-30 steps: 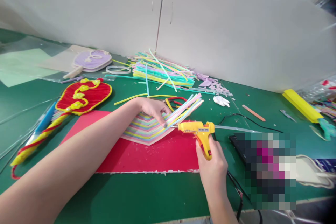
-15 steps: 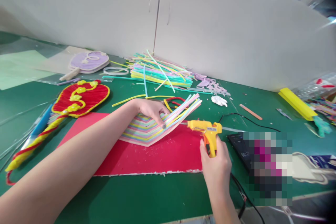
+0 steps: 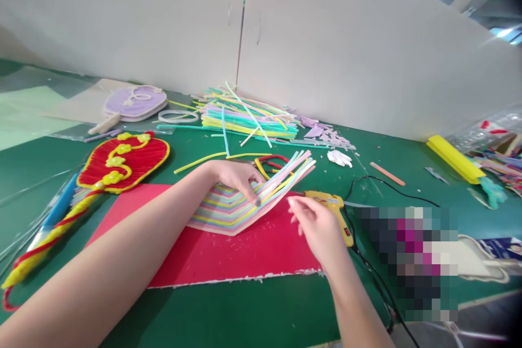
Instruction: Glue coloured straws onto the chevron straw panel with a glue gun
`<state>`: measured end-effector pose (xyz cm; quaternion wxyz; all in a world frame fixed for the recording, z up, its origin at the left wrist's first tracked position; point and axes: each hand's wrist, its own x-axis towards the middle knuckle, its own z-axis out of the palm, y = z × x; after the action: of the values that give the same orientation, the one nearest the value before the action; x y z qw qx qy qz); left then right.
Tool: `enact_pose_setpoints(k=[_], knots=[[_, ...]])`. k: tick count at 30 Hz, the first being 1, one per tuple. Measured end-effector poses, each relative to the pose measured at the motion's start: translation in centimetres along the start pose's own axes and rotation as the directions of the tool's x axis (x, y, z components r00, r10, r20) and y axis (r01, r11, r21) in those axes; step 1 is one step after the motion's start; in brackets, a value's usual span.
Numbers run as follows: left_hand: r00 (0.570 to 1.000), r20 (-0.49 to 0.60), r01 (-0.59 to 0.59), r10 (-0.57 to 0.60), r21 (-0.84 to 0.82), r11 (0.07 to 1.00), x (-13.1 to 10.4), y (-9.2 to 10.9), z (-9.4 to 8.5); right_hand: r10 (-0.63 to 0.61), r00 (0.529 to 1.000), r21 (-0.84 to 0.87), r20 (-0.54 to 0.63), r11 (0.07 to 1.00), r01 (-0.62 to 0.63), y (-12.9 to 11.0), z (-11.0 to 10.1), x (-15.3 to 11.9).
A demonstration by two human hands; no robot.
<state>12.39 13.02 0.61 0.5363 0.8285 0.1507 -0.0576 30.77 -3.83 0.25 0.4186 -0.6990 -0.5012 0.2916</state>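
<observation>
Head view: two bare hands over a green worktop (image 3: 244, 315), grey-white panels (image 3: 163, 22) standing behind it
Striped panel (image 3: 222, 212): made of pastel strips laid side by side and bent at an angle; lies on the red sheet (image 3: 228, 261), its loose strip ends fanning out toward the upper right
Left hand (image 3: 236, 176): spread over the upper part of the striped panel, thumb resting on the strips near the bend; far fingers hidden, so cannot tell whether the grip is closed on it
Right hand (image 3: 320, 225): above the right part of the red sheet, grip unclosed and free of any object, fingers loosely bent
Glue gun (image 3: 336, 207): yellow, lying by the right end of the red sheet, partly hidden behind the right hand; contact between the two cannot be told
Black cord (image 3: 379, 274): runs near the gun toward the front edge
Behind the hands: heap of pastel strips (image 3: 248, 117), with a crumpled white piece (image 3: 340, 158) to its right
Left side: red fan (image 3: 134, 157) with yellow trim, lilac fan (image 3: 136, 103) farther back
Right side: peach stick (image 3: 387, 173), folded yellow piece (image 3: 454, 160); pixelated patch, contents unreadable
</observation>
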Motion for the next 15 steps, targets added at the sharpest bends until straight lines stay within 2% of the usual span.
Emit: enact_pose_setpoints(k=[2,4,9,15], knots=[[1.0,0.006,-0.003,0.003,0.012,1.0,0.0,0.1,0.0,0.089,0.983,0.127,0.162,0.986,-0.11,-0.5,1.1,0.5],[1.0,0.004,-0.002,0.002,0.022,1.0,0.0,0.0,-0.1,0.12,0.965,0.213,0.235,0.962,-0.171,-0.5,1.8,0.8],[1.0,0.004,0.018,-0.018,0.023,1.0,0.1,0.0,0.0,0.145,0.952,0.348,0.269,0.907,-0.237,0.2,2.1,1.2],[1.0,-0.014,0.009,-0.009,0.021,1.0,0.1,0.0,0.1,0.154,0.947,0.396,0.283,0.88,-0.262,0.3,2.0,1.0]])
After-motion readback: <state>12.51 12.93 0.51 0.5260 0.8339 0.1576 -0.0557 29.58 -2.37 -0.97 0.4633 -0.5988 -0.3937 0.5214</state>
